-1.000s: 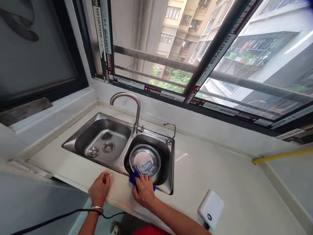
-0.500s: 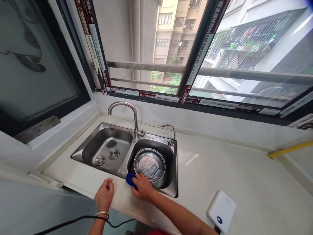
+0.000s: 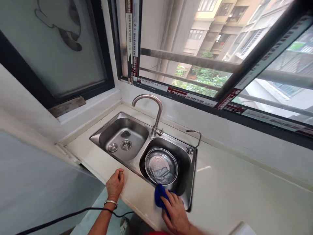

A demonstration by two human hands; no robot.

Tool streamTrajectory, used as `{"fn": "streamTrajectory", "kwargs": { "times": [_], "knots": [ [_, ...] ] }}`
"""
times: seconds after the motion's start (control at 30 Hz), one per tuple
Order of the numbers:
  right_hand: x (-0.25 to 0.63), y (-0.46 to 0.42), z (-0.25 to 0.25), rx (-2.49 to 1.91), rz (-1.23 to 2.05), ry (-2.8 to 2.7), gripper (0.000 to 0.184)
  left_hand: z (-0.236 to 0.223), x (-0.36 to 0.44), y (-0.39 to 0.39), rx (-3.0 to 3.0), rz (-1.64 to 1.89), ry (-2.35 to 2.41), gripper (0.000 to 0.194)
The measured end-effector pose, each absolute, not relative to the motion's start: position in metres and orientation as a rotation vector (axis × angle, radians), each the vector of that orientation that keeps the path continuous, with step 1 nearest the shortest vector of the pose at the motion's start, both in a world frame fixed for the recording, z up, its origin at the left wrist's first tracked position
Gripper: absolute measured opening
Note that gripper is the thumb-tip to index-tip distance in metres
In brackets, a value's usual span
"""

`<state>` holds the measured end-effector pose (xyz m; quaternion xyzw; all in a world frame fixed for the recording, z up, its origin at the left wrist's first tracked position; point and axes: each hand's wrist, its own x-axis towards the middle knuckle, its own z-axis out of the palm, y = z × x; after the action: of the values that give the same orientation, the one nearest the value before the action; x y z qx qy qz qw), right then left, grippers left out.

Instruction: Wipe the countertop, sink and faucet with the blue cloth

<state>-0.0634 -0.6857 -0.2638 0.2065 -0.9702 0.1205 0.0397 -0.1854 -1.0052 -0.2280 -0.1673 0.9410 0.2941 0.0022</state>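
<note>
My right hand (image 3: 175, 211) presses a bunched blue cloth (image 3: 160, 196) on the front rim of the double sink, below the right basin. Beside the sink's front edge, my left hand (image 3: 115, 183) rests on the pale countertop (image 3: 138, 187) with its fingers curled and nothing visible in them. A metal bracelet circles that wrist. The stainless steel sink (image 3: 134, 165) has two basins. In the right one sits a round metal colander (image 3: 159, 162), holding a grey, crumpled item (image 3: 160, 172) whose kind is unclear.
A curved faucet (image 3: 158, 112) rises behind the sink, with a smaller thin spout (image 3: 199, 138) at its right rear corner. The left basin holds a drain strainer (image 3: 112, 147). A black cable (image 3: 73, 213) crosses the left forearm. A white device (image 3: 242, 229) stands at the lower right.
My right hand has slid the blue cloth rightward along the sink's front rim. My left hand stays curled on the counter edge. The view has turned left.
</note>
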Motion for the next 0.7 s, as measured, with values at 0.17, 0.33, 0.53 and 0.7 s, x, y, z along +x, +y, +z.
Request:
{"fn": "streamTrajectory", "kwargs": {
  "times": [0.17,0.33,0.53,0.7],
  "knots": [
    [-0.134,-0.783,-0.24,0.715,0.479,-3.109,0.057,-0.235,-0.182,-1.009,-0.554,1.007,2.969,0.031],
    [-0.195,-0.86,-0.221,0.813,0.452,-3.103,0.058,-0.237,-0.177,-1.012,-0.533,1.088,2.989,0.035],
    [-0.215,-0.89,-0.219,0.71,0.446,-3.088,0.053,-0.216,-0.171,-1.031,-0.189,1.111,2.992,0.038],
    [-0.172,-0.835,-0.241,0.842,0.484,-2.923,0.049,-0.153,-0.169,-1.114,0.051,0.948,3.118,0.032]
  ]
}}
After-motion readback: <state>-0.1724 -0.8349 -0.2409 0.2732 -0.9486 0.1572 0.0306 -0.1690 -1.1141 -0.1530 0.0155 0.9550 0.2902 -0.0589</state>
